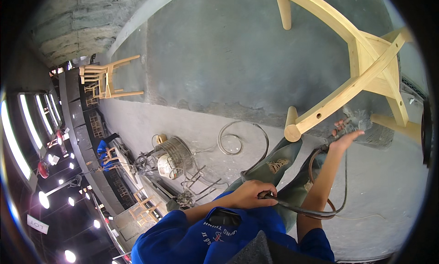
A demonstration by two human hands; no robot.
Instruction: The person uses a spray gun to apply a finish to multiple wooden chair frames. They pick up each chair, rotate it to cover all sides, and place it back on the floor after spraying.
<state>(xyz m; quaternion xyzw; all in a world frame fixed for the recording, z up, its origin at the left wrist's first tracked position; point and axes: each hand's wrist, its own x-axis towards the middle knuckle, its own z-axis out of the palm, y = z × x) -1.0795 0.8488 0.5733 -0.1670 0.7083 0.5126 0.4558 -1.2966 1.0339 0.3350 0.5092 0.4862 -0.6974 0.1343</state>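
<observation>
My left hand is closed around dark hoses in front of my body. They loop to the right and rise toward my right hand. That hand is wrapped around a grey metal spray gun, partly hidden and blurred. A brown hose curves up to it as well. Just beyond the gun is a pale wooden chair, with crossed braces and round legs. One leg end lies close to my knees. I cannot tell whether the gun touches the chair.
A wire-caged drum with hoses and metal rods stands on the floor to the left. A coiled hose lies nearer. Another wooden chair stands far left, and a person in blue works in the distance. A grey sheet spreads ahead.
</observation>
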